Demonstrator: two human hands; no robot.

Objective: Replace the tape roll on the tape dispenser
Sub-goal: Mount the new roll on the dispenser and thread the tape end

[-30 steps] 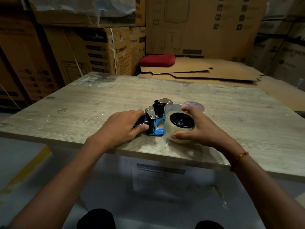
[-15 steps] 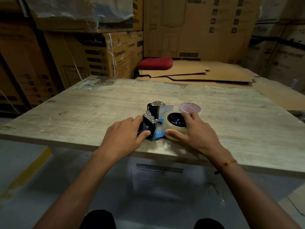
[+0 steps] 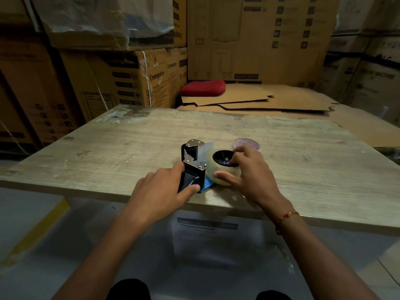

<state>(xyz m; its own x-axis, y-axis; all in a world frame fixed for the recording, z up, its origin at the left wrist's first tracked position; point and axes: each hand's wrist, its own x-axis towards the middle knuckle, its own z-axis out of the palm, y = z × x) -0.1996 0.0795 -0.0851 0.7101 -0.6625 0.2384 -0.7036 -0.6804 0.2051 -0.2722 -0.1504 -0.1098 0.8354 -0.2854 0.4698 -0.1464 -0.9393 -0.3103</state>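
Observation:
A hand-held tape dispenser [image 3: 194, 161] with a blue frame, black handle and metal plates lies on its side near the front edge of the wooden table [image 3: 129, 148]. A clear tape roll [image 3: 218, 169] sits on its black hub. My left hand [image 3: 164, 189] grips the dispenser's black handle. My right hand [image 3: 249, 172] holds the clear roll, thumb on its near side and fingertips at the hub. Another tape roll with red print [image 3: 245, 144] lies flat just behind my right hand, partly hidden by it.
Flattened cardboard sheets [image 3: 270, 100] and a red cushion [image 3: 203, 88] lie beyond the table's far edge. Stacked cardboard boxes [image 3: 121, 79] wall the back and left. A printed paper label [image 3: 205, 232] hangs below the table front.
My right hand's fingers have shifted from the roll's outer rim onto the hub. The view tilted down slightly; the left hand keeps its grip on the handle.

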